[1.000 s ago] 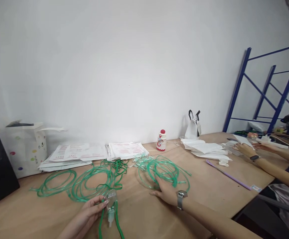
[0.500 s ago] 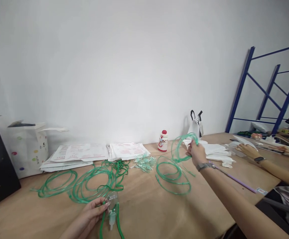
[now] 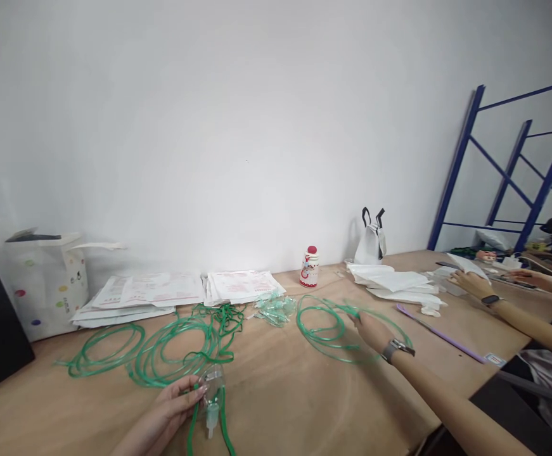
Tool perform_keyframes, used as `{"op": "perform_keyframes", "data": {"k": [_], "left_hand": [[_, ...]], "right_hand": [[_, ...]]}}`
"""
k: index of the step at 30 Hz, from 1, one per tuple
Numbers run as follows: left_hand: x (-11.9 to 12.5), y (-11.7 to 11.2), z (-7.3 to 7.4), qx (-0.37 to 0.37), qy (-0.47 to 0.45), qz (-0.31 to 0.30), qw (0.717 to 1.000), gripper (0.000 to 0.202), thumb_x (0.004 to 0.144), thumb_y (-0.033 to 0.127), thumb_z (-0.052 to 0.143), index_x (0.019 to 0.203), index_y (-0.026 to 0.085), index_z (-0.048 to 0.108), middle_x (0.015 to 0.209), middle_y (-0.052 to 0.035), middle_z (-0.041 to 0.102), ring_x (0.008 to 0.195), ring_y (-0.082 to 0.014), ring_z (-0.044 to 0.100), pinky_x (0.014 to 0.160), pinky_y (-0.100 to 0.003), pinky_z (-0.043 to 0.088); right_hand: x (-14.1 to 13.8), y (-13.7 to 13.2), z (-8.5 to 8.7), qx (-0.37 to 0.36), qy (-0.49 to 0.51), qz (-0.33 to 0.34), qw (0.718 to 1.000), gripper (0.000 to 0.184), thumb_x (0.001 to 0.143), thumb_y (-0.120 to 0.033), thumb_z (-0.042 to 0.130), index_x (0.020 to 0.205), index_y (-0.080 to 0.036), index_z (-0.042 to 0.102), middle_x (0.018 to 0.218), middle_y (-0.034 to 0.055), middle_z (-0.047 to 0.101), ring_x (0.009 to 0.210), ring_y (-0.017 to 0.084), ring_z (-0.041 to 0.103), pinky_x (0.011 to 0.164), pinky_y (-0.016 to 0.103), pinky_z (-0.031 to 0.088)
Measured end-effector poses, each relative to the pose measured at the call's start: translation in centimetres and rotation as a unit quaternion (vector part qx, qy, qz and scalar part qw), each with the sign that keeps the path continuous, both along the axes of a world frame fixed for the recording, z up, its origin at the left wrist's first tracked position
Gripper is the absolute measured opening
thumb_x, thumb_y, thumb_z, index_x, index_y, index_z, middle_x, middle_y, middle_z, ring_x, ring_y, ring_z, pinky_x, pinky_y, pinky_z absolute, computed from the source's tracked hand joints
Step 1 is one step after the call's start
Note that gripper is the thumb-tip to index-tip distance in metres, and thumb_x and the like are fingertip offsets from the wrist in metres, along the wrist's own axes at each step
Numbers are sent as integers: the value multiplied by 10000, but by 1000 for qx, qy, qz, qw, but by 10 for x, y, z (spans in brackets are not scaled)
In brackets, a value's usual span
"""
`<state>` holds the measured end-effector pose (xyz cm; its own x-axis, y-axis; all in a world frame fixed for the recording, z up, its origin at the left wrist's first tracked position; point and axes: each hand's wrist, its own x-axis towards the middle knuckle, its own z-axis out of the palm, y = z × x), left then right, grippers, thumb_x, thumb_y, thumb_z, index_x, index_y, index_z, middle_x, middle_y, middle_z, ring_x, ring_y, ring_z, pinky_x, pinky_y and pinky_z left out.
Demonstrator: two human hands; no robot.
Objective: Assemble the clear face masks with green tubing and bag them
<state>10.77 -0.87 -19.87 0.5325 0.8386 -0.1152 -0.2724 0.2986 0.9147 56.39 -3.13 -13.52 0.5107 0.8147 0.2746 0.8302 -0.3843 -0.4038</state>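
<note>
My left hand [image 3: 178,402], at the front, pinches the edge of a clear oxygen mask [image 3: 213,380] with green straps hanging from it. On the right, my right hand [image 3: 371,330], wearing a watch, grips a loop of green oxygen tubing [image 3: 402,328] low over the table, slightly blurred. This loop overlaps another tubing coil [image 3: 320,329] to its left; my fingertips are partly hidden. Coiled green tubing [image 3: 180,342] lies beyond my left hand. Behind it sit a tangle of green straps [image 3: 223,316] and several small clear green-tinted parts [image 3: 274,308].
Printed packets [image 3: 152,291] are stacked along the wall, near a red-capped bottle [image 3: 309,269]. White sheets [image 3: 394,278] and a purple stick [image 3: 442,332] lie right. At the far right, a co-worker's hand [image 3: 470,285] handles something white. A dotted bag [image 3: 47,285] stands left.
My right hand has come down and toward me, bringing the raised tubing loop low over the table beside the other coil. My left hand still holds the mask in about the same place.
</note>
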Motion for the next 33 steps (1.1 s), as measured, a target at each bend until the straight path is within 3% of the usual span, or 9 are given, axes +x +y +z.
{"op": "perform_keyframes", "data": {"k": [3, 7, 13, 15, 24, 29, 31, 33], "left_hand": [[-1, -1, 2, 3, -5, 3, 1000, 66, 695, 214, 690, 731, 164, 667, 739, -20, 658, 749, -174, 578, 733, -274, 422], [-1, -3, 6, 7, 3, 12, 1000, 93, 684, 225, 700, 743, 158, 672, 750, -29, 658, 759, -186, 582, 739, -287, 421], [-2, -4, 6, 5, -1, 11, 1000, 59, 705, 205, 681, 727, 160, 652, 749, -22, 635, 763, -175, 567, 748, -283, 412], [-2, -4, 5, 9, -4, 10, 1000, 53, 711, 203, 675, 724, 160, 647, 739, -19, 625, 753, -170, 561, 735, -277, 410], [-1, -6, 9, 11, -9, 1, 1000, 62, 702, 206, 682, 701, 154, 648, 697, -20, 609, 702, -168, 548, 681, -269, 411], [-2, -3, 5, 11, -19, -1, 1000, 49, 713, 191, 675, 715, 150, 650, 710, -21, 615, 711, -161, 551, 689, -266, 412], [-1, -2, 4, 10, -20, -1, 1000, 47, 715, 186, 674, 725, 146, 652, 718, -24, 621, 717, -160, 555, 690, -265, 412], [-1, -1, 4, 8, -21, 0, 1000, 45, 717, 185, 672, 727, 147, 652, 723, -24, 626, 721, -160, 558, 692, -263, 413]], "right_hand": [[6, 4, -14, -31, -50, 8, 998, 266, 869, -289, 502, 1107, -173, 531, 1118, 72, 564, 913, 188, 583, 764, 387, 497], [1, 13, -11, -19, -122, 30, 992, 298, 862, -284, 515, 1136, -167, 514, 1155, 82, 543, 959, 208, 568, 794, 414, 484], [-31, 25, -16, -76, -127, 222, 964, 272, 865, -283, 509, 1117, -181, 529, 1156, 76, 546, 961, 201, 567, 800, 405, 482], [-36, 29, -20, -104, -105, 254, 956, 271, 864, -285, 512, 1111, -174, 531, 1136, 74, 556, 944, 198, 574, 787, 400, 487], [-30, 36, -25, -96, 22, 228, 969, 281, 863, -286, 513, 1119, -171, 525, 1134, 74, 555, 937, 199, 576, 778, 400, 491], [-31, 43, -8, 5, 122, 186, 975, 290, 862, -287, 515, 1124, -163, 520, 1131, 76, 556, 932, 200, 578, 773, 402, 493], [-28, 49, 12, 93, 171, 167, 966, 296, 861, -286, 517, 1129, -161, 516, 1131, 77, 555, 933, 201, 578, 772, 404, 494], [-26, 54, 39, 207, 218, 162, 940, 288, 864, -285, 512, 1126, -167, 518, 1135, 76, 554, 934, 199, 577, 776, 403, 492]]}}
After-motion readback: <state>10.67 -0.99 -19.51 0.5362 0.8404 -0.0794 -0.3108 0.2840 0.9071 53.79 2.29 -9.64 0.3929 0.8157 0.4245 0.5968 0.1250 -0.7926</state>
